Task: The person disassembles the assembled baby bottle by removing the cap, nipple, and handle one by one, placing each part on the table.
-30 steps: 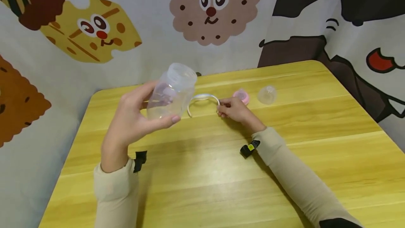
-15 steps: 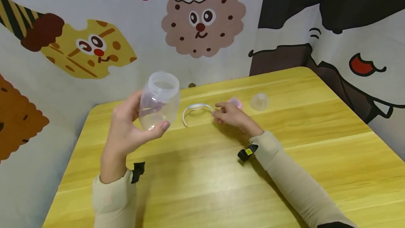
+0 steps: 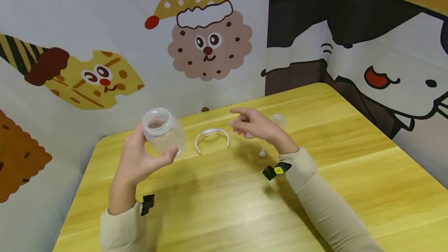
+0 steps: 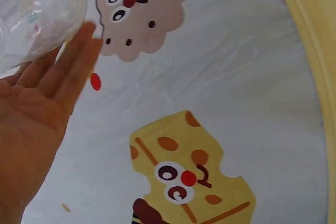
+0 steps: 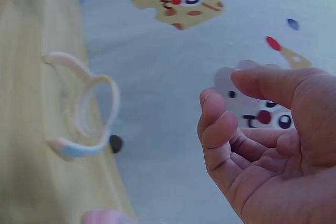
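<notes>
My left hand (image 3: 134, 156) holds a clear baby bottle (image 3: 168, 137) above the table, thumb on its near side and fingers behind. The bottle has no lid, and its open mouth tilts up and left. In the left wrist view only part of the bottle (image 4: 42, 19) shows. Raised over the table, my right hand (image 3: 259, 127) has loosely curled fingers with nothing in them. Left of it lies the white, two-armed bottle handle (image 3: 211, 132), whose ring shows in the right wrist view. A pink bottle collar (image 3: 249, 135) is mostly hidden below the right hand.
A clear dome cap (image 3: 279, 119) stands behind the right hand, partly covered by it. A small white ball-shaped piece (image 3: 262, 153) is seen below that hand. The wooden table (image 3: 210, 205) ends at a wall cloth (image 3: 147, 30) printed with cartoon figures.
My right hand has let go of the handle and lifted away, leaving it on the table. The left hand has moved left and tipped the bottle's mouth leftward. The head view has shifted upward.
</notes>
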Demonstrator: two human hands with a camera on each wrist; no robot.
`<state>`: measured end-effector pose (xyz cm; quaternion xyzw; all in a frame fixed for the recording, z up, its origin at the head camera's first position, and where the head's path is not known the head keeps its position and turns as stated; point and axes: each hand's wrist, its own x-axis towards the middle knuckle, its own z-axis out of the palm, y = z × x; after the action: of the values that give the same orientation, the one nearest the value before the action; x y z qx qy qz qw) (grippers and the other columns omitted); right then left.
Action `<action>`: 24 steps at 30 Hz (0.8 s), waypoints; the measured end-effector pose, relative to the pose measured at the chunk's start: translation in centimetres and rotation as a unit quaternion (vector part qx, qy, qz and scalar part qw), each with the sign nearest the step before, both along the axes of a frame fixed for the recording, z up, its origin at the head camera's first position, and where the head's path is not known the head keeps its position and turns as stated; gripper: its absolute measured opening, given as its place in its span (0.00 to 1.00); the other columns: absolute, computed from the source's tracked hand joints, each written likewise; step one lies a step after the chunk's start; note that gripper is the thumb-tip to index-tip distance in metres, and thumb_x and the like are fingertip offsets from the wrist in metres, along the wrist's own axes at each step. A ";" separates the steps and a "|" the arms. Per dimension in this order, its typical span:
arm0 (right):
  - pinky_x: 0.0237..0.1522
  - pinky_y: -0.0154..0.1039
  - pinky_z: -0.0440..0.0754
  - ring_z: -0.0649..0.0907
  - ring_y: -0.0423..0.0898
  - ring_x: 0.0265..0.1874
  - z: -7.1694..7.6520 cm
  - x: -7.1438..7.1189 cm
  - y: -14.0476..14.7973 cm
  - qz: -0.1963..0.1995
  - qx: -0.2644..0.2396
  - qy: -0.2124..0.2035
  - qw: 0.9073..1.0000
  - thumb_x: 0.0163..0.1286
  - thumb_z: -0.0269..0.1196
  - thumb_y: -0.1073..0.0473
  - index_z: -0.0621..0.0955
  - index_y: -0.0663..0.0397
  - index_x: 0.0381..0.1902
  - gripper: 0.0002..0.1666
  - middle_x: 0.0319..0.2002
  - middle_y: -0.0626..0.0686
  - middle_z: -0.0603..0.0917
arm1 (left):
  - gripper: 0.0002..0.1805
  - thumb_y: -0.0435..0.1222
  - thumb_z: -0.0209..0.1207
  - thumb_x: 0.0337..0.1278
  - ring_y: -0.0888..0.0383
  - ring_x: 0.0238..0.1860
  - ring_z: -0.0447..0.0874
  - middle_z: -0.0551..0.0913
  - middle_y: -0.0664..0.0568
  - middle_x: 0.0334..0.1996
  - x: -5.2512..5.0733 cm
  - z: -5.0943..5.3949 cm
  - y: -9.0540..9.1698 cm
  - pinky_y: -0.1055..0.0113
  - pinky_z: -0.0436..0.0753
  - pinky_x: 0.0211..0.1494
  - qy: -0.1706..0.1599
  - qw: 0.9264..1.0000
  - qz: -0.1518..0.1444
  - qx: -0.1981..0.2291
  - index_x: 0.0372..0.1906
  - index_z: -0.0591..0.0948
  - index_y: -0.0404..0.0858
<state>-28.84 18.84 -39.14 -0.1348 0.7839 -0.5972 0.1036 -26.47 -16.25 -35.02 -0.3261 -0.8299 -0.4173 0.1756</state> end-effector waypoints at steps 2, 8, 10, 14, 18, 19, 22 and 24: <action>0.30 0.32 0.76 0.78 0.43 0.29 0.6 -0.1 0.1 -0.001 -0.004 0.007 1.000 0.82 0.61 0.56 0.62 0.60 0.82 0.38 0.35 0.52 0.84 | 0.42 0.32 0.80 0.43 0.57 0.53 0.82 0.85 0.50 0.54 -0.2 -0.5 -0.4 0.70 0.77 0.56 -0.016 0.999 0.025 -0.021 0.68 0.75 0.39; 0.39 0.35 0.81 0.80 0.44 0.32 1.9 0.1 0.8 -0.014 0.011 0.023 1.000 0.82 0.61 0.55 0.62 0.59 0.82 0.38 0.38 0.53 0.85 | 0.41 0.36 0.79 0.50 0.49 0.56 0.80 0.81 0.46 0.57 -1.7 -2.5 -1.1 0.49 0.79 0.57 -0.061 0.996 0.045 -0.038 0.69 0.72 0.39; 0.39 0.35 0.81 0.80 0.43 0.32 2.0 0.1 0.7 -0.012 0.003 0.019 1.000 0.82 0.61 0.56 0.62 0.59 0.82 0.38 0.39 0.55 0.85 | 0.41 0.36 0.79 0.51 0.50 0.55 0.79 0.80 0.45 0.58 -1.9 -3.1 -1.6 0.47 0.80 0.54 -0.068 0.996 0.049 -0.036 0.69 0.72 0.38; 0.39 0.34 0.82 0.80 0.42 0.33 1.9 0.2 0.0 -0.003 -0.023 0.017 1.000 0.83 0.59 0.57 0.60 0.61 0.82 0.37 0.40 0.58 0.85 | 0.39 0.36 0.78 0.52 0.51 0.53 0.79 0.80 0.46 0.56 -2.2 -4.0 -2.9 0.50 0.80 0.50 -0.072 0.995 0.060 -0.047 0.69 0.72 0.39; 0.40 0.33 0.82 0.81 0.42 0.34 1.8 0.6 0.2 0.001 -0.031 0.022 0.999 0.84 0.58 0.57 0.60 0.61 0.83 0.37 0.42 0.58 0.85 | 0.39 0.39 0.78 0.55 0.48 0.57 0.79 0.79 0.45 0.58 -3.1 -4.4 -3.3 0.46 0.79 0.56 -0.101 0.992 0.056 -0.055 0.70 0.71 0.41; 0.39 0.33 0.82 0.81 0.42 0.34 1.9 0.7 0.5 -0.003 -0.031 0.023 0.999 0.84 0.58 0.57 0.60 0.60 0.83 0.37 0.42 0.58 0.85 | 0.40 0.40 0.77 0.56 0.47 0.59 0.79 0.79 0.44 0.60 -3.5 -4.5 -3.1 0.43 0.79 0.58 -0.114 0.991 0.052 -0.056 0.71 0.70 0.41; 0.40 0.33 0.83 0.81 0.43 0.34 2.3 1.0 1.3 -0.013 -0.031 0.034 0.999 0.85 0.56 0.55 0.60 0.60 0.82 0.36 0.42 0.60 0.83 | 0.43 0.44 0.77 0.58 0.44 0.64 0.78 0.77 0.43 0.64 -4.7 -4.8 -2.4 0.39 0.77 0.65 -0.154 0.985 0.041 -0.063 0.75 0.67 0.43; 0.41 0.32 0.83 0.82 0.44 0.35 2.8 1.1 1.7 -0.015 -0.029 0.045 0.998 0.86 0.55 0.52 0.61 0.60 0.82 0.35 0.43 0.60 0.83 | 0.44 0.45 0.77 0.58 0.42 0.64 0.78 0.78 0.43 0.65 -5.5 -4.9 -1.9 0.39 0.77 0.66 -0.171 0.982 0.034 -0.070 0.75 0.67 0.43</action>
<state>-27.70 20.59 -36.34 -0.1529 0.7719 -0.6146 0.0551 -31.95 -18.17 -39.96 -0.2325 -0.8855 -0.4018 0.0219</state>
